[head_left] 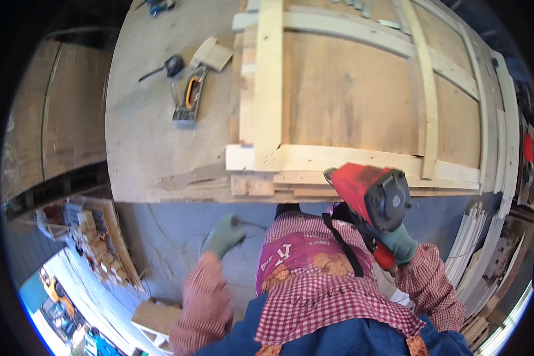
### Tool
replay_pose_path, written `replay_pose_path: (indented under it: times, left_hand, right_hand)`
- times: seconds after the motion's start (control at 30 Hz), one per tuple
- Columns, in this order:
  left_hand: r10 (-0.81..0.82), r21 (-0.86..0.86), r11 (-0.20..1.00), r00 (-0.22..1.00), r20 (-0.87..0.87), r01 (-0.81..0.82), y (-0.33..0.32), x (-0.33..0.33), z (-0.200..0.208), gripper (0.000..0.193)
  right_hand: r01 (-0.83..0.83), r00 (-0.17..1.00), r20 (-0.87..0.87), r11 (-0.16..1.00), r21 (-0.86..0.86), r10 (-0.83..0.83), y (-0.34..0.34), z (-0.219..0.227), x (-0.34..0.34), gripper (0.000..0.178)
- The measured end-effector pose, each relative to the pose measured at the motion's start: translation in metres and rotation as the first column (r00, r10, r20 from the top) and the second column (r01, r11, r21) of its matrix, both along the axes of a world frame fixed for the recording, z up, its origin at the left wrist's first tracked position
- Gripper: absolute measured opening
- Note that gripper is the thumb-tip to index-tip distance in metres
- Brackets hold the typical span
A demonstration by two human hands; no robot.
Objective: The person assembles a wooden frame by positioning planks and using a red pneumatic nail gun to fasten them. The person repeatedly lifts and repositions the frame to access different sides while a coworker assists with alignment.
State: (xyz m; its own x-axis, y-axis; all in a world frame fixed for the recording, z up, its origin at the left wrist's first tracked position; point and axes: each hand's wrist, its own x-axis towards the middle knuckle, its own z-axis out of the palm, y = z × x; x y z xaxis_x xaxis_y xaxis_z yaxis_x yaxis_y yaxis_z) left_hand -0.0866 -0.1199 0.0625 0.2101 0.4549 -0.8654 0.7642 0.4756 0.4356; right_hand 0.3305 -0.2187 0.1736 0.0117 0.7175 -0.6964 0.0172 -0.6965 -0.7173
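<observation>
My right hand (401,244), in a green glove, grips the handle of a red and black nail gun (371,193). The tool's nose sits at the near edge of a wooden panel framed with pale battens (344,95), which lies on a plywood workbench (154,118). My left hand (223,235), also gloved in green, hangs below the bench edge with its fingers curled around a thin grey hose or cord (255,225) that trails over the floor. I wear a red checked shirt and apron.
On the bench to the left lie a hand stapler with an orange grip (188,98), a small black tool (171,65) and a wood offcut (212,54). White battens (469,243) lean at the right. A crate of wood blocks (98,243) stands at the lower left.
</observation>
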Motion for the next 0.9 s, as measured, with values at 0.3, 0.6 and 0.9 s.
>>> replay_pose_path:
  times: [0.3,0.6,0.9]
  left_hand:
    - [-0.263,0.519,0.796,0.95,-0.167,0.312,-0.094,0.008,0.111,0.016]
    - [-0.521,0.717,0.54,0.844,-0.125,0.44,-0.158,0.263,0.154,0.02]
    - [-0.824,0.861,0.26,0.566,-0.039,0.438,-0.188,0.504,0.145,0.044]
  right_hand:
    - [0.263,0.94,0.186,0.956,0.134,-0.285,-0.15,0.058,0.071,0.062]
    - [0.218,0.825,0.492,0.96,0.175,-0.278,-0.363,0.042,0.153,0.041]
    - [0.814,0.546,0.128,0.561,0.151,-0.828,-0.512,0.02,0.202,0.054]
